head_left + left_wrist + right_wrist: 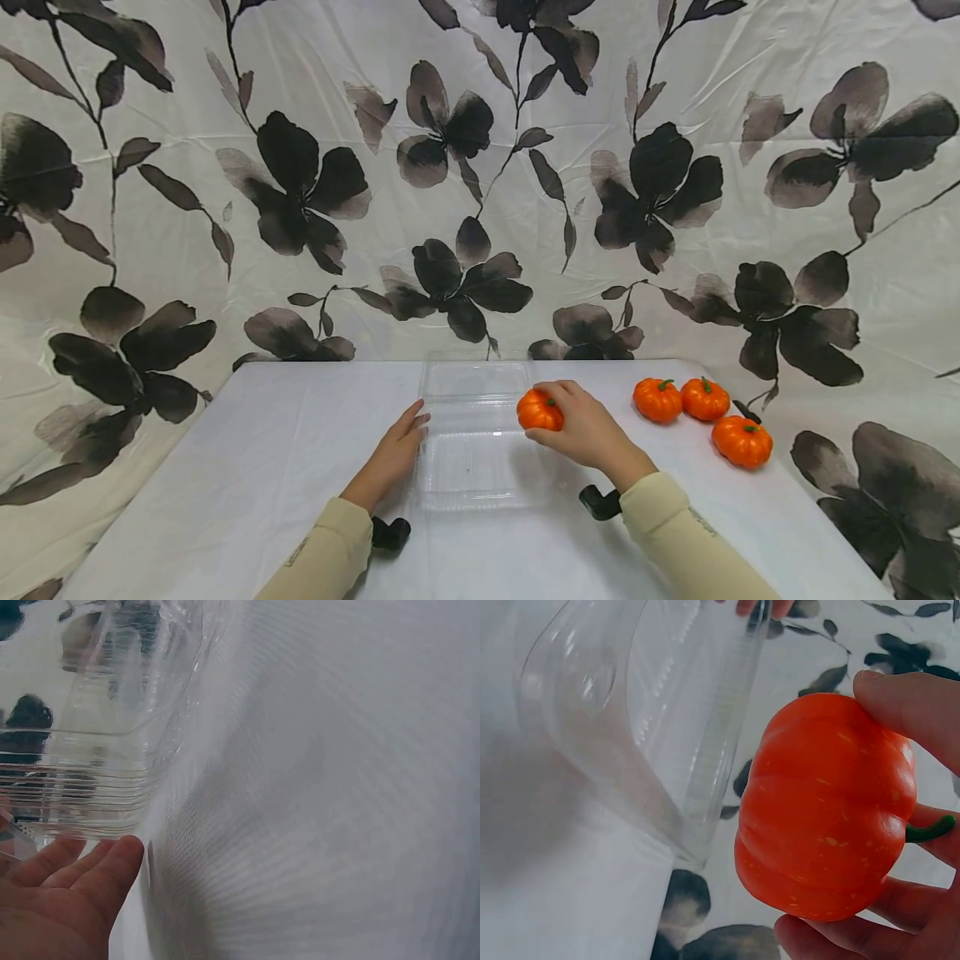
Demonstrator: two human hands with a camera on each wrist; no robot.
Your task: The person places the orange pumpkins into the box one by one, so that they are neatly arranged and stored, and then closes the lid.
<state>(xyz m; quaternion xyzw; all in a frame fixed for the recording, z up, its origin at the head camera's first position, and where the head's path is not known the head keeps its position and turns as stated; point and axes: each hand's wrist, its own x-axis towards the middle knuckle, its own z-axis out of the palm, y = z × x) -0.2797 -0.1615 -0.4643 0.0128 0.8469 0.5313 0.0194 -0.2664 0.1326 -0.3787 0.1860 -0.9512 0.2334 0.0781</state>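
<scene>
My right hand [581, 427] grips a small orange pumpkin [540, 410] by the right edge of a clear plastic container [480, 471]. In the right wrist view the pumpkin [825, 810] shows its green stem toward the palm, with thumb and fingers on opposite sides. The container stands with its hinged lid [476, 379] raised at the back. My left hand [393, 457] is at the container's left side, fingers extended. In the left wrist view those fingers [112, 874] touch or nearly touch the ridged clear wall [75, 795]; exact contact is hard to tell.
Three more orange pumpkins, one on the left [657, 401], one behind [705, 399] and one nearer [742, 442], sit on the right of the white table [300, 433]. A floral cloth [480, 192] hangs behind. Black wrist devices [390, 534] show under both sleeves.
</scene>
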